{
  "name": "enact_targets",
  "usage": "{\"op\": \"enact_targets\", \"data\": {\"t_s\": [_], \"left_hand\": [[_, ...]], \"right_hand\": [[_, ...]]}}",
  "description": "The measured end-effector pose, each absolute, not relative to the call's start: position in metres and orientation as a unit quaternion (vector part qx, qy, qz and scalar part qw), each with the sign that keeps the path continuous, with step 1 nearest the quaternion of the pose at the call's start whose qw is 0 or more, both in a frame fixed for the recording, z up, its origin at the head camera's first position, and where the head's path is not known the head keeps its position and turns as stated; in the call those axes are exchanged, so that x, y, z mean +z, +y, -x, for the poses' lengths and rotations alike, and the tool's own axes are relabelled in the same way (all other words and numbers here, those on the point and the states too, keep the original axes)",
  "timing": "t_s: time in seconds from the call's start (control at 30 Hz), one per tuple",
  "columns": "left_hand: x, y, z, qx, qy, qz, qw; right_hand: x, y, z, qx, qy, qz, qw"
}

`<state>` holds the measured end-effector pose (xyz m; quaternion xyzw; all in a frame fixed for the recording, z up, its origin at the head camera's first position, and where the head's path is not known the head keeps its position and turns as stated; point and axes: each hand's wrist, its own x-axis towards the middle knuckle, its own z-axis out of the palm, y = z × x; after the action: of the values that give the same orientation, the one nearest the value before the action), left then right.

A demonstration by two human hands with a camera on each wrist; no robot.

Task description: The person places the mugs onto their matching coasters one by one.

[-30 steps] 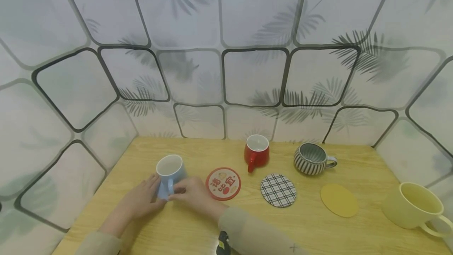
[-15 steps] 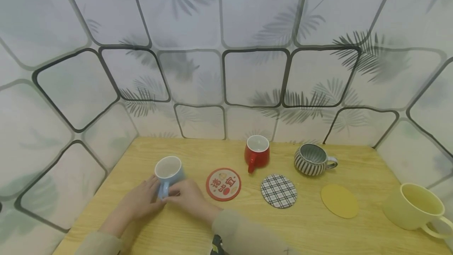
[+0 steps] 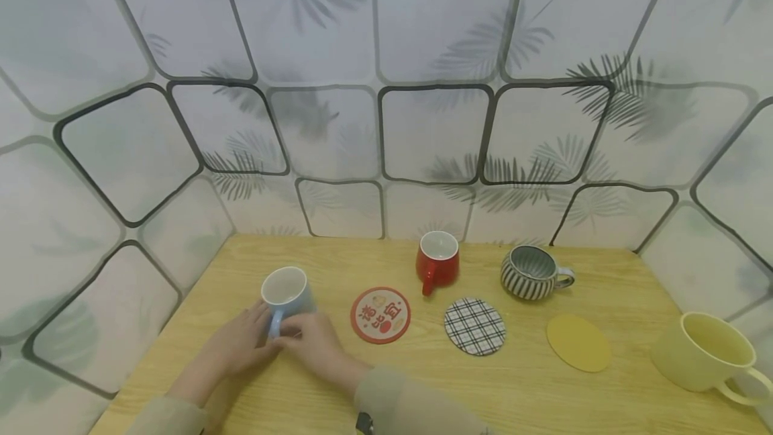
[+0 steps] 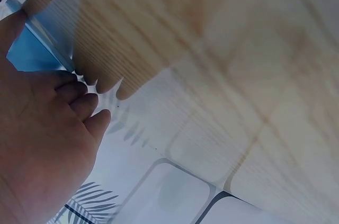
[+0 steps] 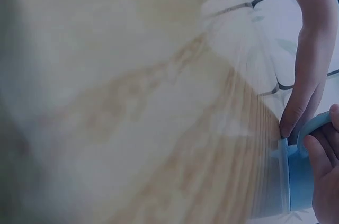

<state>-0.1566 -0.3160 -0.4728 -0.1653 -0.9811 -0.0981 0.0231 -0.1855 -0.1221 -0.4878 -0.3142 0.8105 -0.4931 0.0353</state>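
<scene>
Softly pale blue, white inside: the mug (image 3: 297, 305), right fingers (image 3: 297, 323) around its handle (image 3: 276, 323), left fingers (image 3: 260, 312) loose alongside.

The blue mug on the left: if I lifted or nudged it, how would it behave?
The blue mug probably feels stiff and could chip if dropped, since its smooth walls look ceramic. Its side handle, pinched by the right hand, should make lifting easy. Upright and not very tall for its width, it would likely slide before tipping.
</scene>
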Motion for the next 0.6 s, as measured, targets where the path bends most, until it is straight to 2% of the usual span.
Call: {"op": "enact_targets", "data": {"t_s": [0.23, 0.47, 0.6], "left_hand": [[-0.4733, -0.3173, 0.1568, -0.100, -0.981, 0.164, 0.011], [-0.4727, -0.3176, 0.1566, -0.108, -0.981, 0.162, 0.002], [-0.4731, -0.3175, 0.1566, -0.103, -0.982, 0.160, 0.003]], "right_hand": [[-0.4836, -0.1221, 0.1798, -0.516, 0.797, 0.306, 0.067], [-0.4863, -0.1221, 0.1809, -0.551, 0.766, 0.306, 0.128], [-0.4850, -0.1214, 0.1827, -0.548, 0.765, 0.312, 0.132]]}}
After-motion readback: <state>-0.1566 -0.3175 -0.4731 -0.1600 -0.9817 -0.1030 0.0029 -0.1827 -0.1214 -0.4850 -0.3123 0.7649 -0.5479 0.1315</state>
